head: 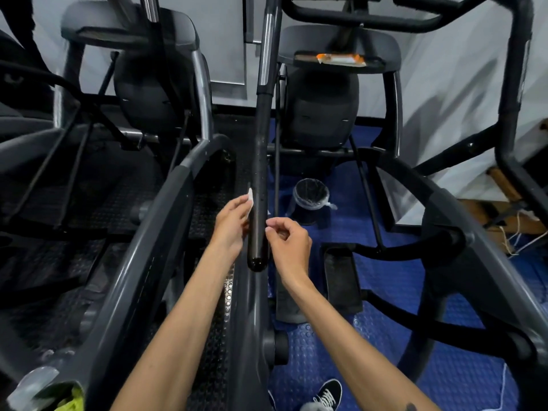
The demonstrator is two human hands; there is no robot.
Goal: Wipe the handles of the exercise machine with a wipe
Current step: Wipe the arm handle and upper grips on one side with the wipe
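My left hand (pixel 232 225) sits just left of the handle (pixel 261 185), fingers curled round a small white wipe (pixel 251 197); the wipe sticks up past my fingertips and lies against the handle's left side, a little above its rounded end. My right hand (pixel 289 243) is just right of the handle, at about the same height; thumb and forefinger are pinched together close to the bar, the other fingers loosely curled; whether a scrap of wipe sits in that pinch I cannot tell, and I cannot tell if the fingertips touch the bar.

The handle is a dark, matte bar running straight up the middle of my view; its lower end hangs between my two wrists; higher up it meets a shiny chrome tube (pixel 266 46). Small droplets speckle its surface above my hands.

Right of the handle, on the blue studded floor (pixel 394 336), stands a small bin (pixel 311 193) lined with a clear bag; further up and right of the handle, an orange-and-white packet (pixel 341 59) lies on the console ledge. Below the handle, near the bottom edge, my black shoe (pixel 327 394) with white laces rests on the floor. Left of the handle a grey curved rail (pixel 142 250) sweeps down over black studded matting.
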